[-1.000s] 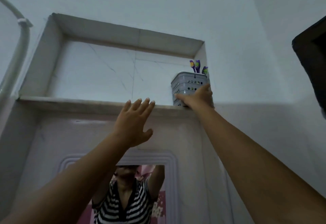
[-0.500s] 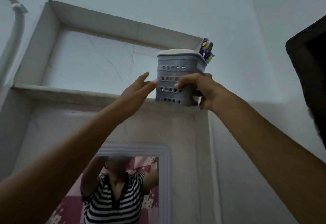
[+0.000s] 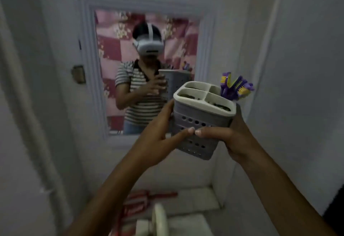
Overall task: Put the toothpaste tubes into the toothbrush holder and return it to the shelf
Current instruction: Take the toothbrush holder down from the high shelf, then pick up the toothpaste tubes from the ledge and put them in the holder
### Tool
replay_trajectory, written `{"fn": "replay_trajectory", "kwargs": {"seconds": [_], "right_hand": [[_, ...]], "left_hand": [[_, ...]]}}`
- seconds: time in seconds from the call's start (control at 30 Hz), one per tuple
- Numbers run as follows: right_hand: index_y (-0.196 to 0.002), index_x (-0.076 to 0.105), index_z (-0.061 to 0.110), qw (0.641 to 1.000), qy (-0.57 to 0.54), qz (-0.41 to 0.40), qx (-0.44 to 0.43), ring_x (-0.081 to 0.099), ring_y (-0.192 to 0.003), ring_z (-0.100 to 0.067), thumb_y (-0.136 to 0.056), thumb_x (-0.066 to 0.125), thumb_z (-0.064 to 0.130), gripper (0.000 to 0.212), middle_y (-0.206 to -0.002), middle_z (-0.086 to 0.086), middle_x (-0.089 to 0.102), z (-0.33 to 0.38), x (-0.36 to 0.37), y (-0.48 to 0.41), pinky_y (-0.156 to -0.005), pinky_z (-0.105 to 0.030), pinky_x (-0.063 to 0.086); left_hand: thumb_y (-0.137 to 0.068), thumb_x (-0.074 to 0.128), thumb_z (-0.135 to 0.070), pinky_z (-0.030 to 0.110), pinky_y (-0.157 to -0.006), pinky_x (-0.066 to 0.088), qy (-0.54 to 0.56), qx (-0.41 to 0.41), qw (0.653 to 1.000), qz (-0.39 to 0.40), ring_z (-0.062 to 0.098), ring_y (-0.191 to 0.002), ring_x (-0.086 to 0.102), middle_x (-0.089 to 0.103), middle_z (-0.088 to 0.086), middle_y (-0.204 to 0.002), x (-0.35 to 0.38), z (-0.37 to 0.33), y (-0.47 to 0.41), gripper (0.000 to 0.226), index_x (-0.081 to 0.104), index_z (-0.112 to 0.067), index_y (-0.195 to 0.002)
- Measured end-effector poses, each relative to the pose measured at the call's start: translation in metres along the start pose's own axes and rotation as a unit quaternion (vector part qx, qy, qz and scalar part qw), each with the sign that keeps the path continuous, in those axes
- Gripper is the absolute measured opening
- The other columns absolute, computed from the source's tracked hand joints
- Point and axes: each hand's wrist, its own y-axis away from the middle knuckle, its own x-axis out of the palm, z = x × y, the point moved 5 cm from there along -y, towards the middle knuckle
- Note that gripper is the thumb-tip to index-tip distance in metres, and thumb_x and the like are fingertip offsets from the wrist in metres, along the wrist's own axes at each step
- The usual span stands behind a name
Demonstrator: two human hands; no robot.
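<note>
I see both hands, left [image 3: 160, 133] and right [image 3: 232, 139], each grip holding the gray holder [image 3: 201, 124] with purple toothbrushes [image 3: 234, 88] in its far right corner.

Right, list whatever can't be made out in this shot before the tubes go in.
- Red-and-white items on the ledge at the bottom of the head view: blurred, likely toothpaste tubes, count unclear.
- Toothbrush holder compartments: dim; contents unclear, apart from the toothbrushes.
- Holder's base and far side: covered by left hand and right hand.
- White object: cut off by the bottom edge.

Dim, bluish light; soft blur, edges warped.
</note>
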Motion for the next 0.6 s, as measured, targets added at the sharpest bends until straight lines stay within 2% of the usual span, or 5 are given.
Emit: {"fn": "replay_trajectory", "kwargs": {"seconds": [0.1,0.33,0.43,0.5,0.6], "right_hand": [[-0.134,0.038,0.008,0.998,0.021,-0.024,0.060,0.060,-0.119,-0.024,-0.042,0.093,0.006,0.107,-0.131,-0.016,0.058,-0.096,0.005,0.060,-0.091,-0.042,0.056],[-0.120,0.036,0.021,0.976,0.109,-0.068,0.176,0.063,-0.104,0.005,-0.045,0.095,0.006,0.097,-0.112,0.014,0.065,-0.255,0.006,0.191,-0.087,-0.016,0.055],[-0.120,0.042,0.016,0.965,0.128,-0.082,0.216,0.063,-0.101,0.008,-0.046,0.093,-0.009,0.094,-0.115,0.002,0.062,-0.290,0.007,0.221,-0.082,-0.009,0.053],[-0.116,0.052,0.005,0.958,0.143,-0.072,0.237,0.065,-0.099,0.006,-0.041,0.096,0.005,0.087,-0.111,-0.004,0.069,-0.304,0.014,0.231,-0.079,-0.010,0.055],[-0.099,0.060,0.024,0.944,0.172,-0.048,0.277,0.065,-0.089,0.013,-0.044,0.094,-0.003,0.070,-0.093,0.025,0.073,-0.318,0.021,0.246,-0.076,-0.008,0.055]], "left_hand": [[-0.087,0.064,-0.038,0.012,-0.096,0.044,-0.056,-0.094,0.992,0.061,-0.004,-0.124,0.052,0.052,-0.018,-0.140,0.019,0.071,0.068,0.061,0.039,-0.034,-0.142],[-0.081,0.061,-0.043,0.039,-0.087,0.057,-0.098,-0.342,0.934,-0.006,0.011,-0.097,0.069,0.070,-0.006,-0.114,-0.010,0.199,0.221,0.031,0.066,-0.034,-0.110],[-0.084,0.067,-0.021,0.038,-0.079,0.057,-0.186,-0.418,0.889,-0.005,0.010,-0.082,0.068,0.072,-0.007,-0.103,-0.012,0.237,0.267,0.025,0.067,-0.029,-0.108],[-0.083,0.069,-0.021,0.038,-0.077,0.057,-0.225,-0.449,0.865,0.008,0.013,-0.079,0.067,0.072,-0.007,-0.098,-0.004,0.256,0.288,0.023,0.067,-0.029,-0.104],[-0.081,0.070,-0.028,0.033,-0.074,0.053,-0.282,-0.455,0.844,-0.015,0.018,-0.086,0.066,0.070,-0.004,-0.099,0.006,0.276,0.302,0.017,0.068,-0.025,-0.098]]}}
